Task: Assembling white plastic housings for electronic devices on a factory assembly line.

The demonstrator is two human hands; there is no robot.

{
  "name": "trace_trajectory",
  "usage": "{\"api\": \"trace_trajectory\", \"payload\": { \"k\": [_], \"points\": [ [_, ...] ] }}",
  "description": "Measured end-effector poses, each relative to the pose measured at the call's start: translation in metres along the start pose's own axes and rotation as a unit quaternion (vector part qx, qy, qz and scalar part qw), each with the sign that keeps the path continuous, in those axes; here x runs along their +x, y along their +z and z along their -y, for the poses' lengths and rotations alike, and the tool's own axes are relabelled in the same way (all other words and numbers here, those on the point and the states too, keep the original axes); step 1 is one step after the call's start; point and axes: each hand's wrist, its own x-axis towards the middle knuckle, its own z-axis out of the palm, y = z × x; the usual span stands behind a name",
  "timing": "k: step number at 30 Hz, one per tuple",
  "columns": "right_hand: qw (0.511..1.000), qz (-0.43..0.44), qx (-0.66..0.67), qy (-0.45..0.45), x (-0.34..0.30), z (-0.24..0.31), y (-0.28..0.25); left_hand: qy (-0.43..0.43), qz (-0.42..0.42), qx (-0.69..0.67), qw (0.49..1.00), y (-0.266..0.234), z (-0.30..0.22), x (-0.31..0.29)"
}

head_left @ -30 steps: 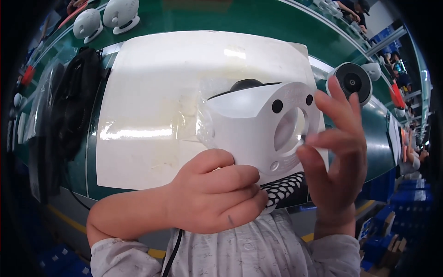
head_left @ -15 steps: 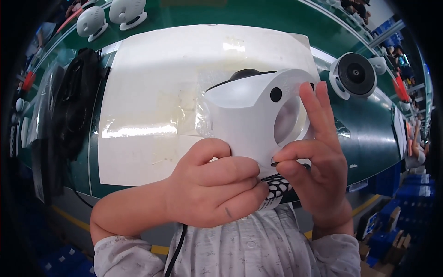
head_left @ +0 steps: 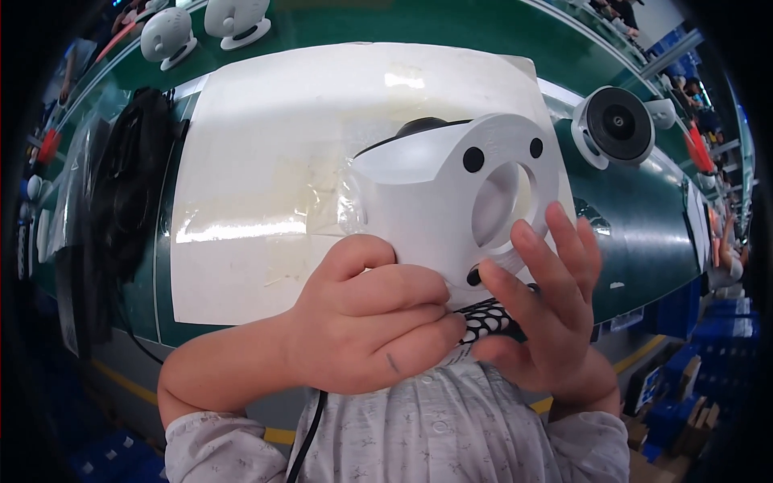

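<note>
A white rounded device with a ring-shaped base (head_left: pixel 415 217) is held tilted over the white board, its base turned up toward me. My left hand (head_left: pixel 374 322) is closed round its near left side, fingers curled. Round black pads sit on the base's rim: one black pad (head_left: pixel 473 159), a second black pad (head_left: pixel 536 148), and a third black pad (head_left: pixel 473 276) at the near edge. On that third pad rests a fingertip of my right hand (head_left: pixel 551 302), its fingers spread and holding nothing. A dark grille with white holes (head_left: pixel 487 322) shows below, partly hidden by my hands.
The white board (head_left: pixel 250 161) lies on a green bench (head_left: pixel 644 209). A similar device with a black round face (head_left: pixel 618 125) stands at right; two white devices (head_left: pixel 233 20) stand at far left. Black bags (head_left: pixel 133 161) lie left. A black cable (head_left: pixel 310 435) hangs before me.
My right hand has opened from a pinch at the near pad, its fingers dropping away from the base's far right rim. The second pad now shows fully. My left hand keeps its grip.
</note>
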Motion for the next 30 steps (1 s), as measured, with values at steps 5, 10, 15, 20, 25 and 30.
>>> {"api": "trace_trajectory", "payload": {
  "k": [5,10,15,20,25,30],
  "points": [
    [0.975,-0.078,0.208,0.017,0.007,-0.013,0.01,-0.003,0.005,0.004,1.0,0.001,0.0,0.0],
    [0.969,-0.135,0.206,0.023,0.02,-0.019,0.013,-0.001,0.026,0.007,1.0,-0.002,0.001,0.001],
    [0.988,-0.079,0.13,0.028,0.017,-0.011,0.008,0.001,-0.001,0.007,1.0,0.001,0.001,-0.001],
    [0.993,0.024,-0.114,-0.017,-0.004,0.002,-0.001,-0.006,-0.024,-0.012,1.0,0.003,0.0,-0.001],
    [1.0,-0.02,-0.003,0.02,-0.005,-0.001,-0.001,-0.006,0.002,-0.004,1.0,-0.003,0.0,0.001],
    [0.938,-0.11,0.327,0.032,-0.02,-0.02,0.004,-0.029,0.012,-0.025,0.999,-0.004,-0.001,0.005]
  ]
}}
